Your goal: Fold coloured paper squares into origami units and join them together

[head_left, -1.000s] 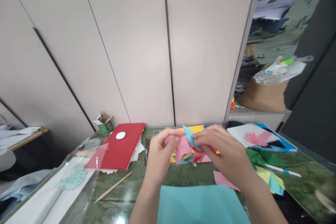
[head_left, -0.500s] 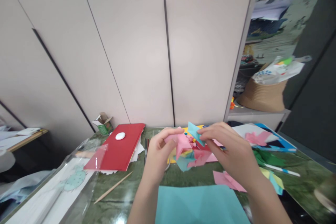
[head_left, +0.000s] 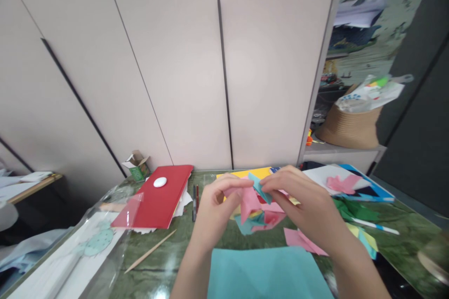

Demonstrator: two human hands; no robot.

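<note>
- The left hand (head_left: pixel 216 201) is pinching a pink folded paper (head_left: pixel 248 206) between thumb and forefinger, the digits closing together upon it.
- The right hand (head_left: pixel 303 194) is clamping a small light-blue folded piece (head_left: pixel 260 189) between thumb and fingers.
- The light-blue piece is now lying lower and closer to the left fingertips; half a second earlier it was standing farther off to the right, with a plain gap between. Whether the left forefinger is touching it, one cannot tell.
- The small coloured bits showing through that gap in the earlier view are now being largely hidden by the hands and papers.
- Teal folded paper (head_left: pixel 246 225) is hanging directly below the pink paper, above the green table (head_left: pixel 191 247); how the pieces are joining is not being shown clearly.
- A turquoise sheet (head_left: pixel 268 273) is lying between the forearms, as before.
- A loose pink paper (head_left: pixel 304 241) is resting beside the right forearm, likewise unchanged.
- A wooden stick (head_left: pixel 150 251) is lying left of the left forearm, near the red folder (head_left: pixel 159 203), both keeping their places.
</note>
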